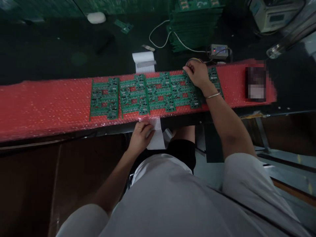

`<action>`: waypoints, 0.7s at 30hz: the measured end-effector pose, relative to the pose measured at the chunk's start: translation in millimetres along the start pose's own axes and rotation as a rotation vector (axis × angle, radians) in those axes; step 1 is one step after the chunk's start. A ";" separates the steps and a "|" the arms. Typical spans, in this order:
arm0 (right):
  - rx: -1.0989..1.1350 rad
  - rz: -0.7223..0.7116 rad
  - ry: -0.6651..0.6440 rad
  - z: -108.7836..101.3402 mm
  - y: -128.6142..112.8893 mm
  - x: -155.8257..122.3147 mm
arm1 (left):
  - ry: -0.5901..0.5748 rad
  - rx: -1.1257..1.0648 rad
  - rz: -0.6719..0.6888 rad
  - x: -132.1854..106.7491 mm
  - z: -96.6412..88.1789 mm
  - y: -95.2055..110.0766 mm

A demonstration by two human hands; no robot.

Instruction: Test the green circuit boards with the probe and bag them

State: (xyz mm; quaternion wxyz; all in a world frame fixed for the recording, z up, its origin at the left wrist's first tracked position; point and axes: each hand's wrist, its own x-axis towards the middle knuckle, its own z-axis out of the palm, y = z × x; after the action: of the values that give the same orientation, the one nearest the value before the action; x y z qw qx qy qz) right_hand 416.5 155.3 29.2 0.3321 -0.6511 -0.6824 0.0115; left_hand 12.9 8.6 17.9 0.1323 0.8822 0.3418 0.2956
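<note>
A row of green circuit board panels lies on red bubble wrap along the bench. My right hand, with a bangle on the wrist, rests over the far edge of the right-hand panels. Its fingers are closed, and a thin yellowish curved edge shows just behind them. What they grip is hidden. Below the wrap's near edge, my left hand has curled fingers that overlap the side of a white paper strip. Whether they pinch the paper or the wrap, I cannot tell.
Behind the wrap are a white paper piece, a small grey device with a white cable, and a tall stack of green boards. A white mouse-like object and a loose board lie farther back. A blurred-out object sits right.
</note>
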 end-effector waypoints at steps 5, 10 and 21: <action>0.005 0.039 0.004 -5.5 -7.0 0.2 | 0.067 -0.046 -0.020 -4.7 1.7 -1.9; 0.035 0.063 -0.014 -8.9 -11.9 -0.9 | 0.072 -0.059 -0.048 -6.7 4.3 -3.2; 0.031 0.030 -0.032 -3.0 -6.5 -0.3 | -0.067 -0.228 -0.078 92.6 -31.6 39.3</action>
State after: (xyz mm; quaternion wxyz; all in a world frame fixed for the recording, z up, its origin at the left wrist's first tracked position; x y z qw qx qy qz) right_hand 412.1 152.8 34.3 0.3308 -0.6557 -0.6776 0.0374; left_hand 69.0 43.9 99.9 0.2547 0.8569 0.3354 0.2974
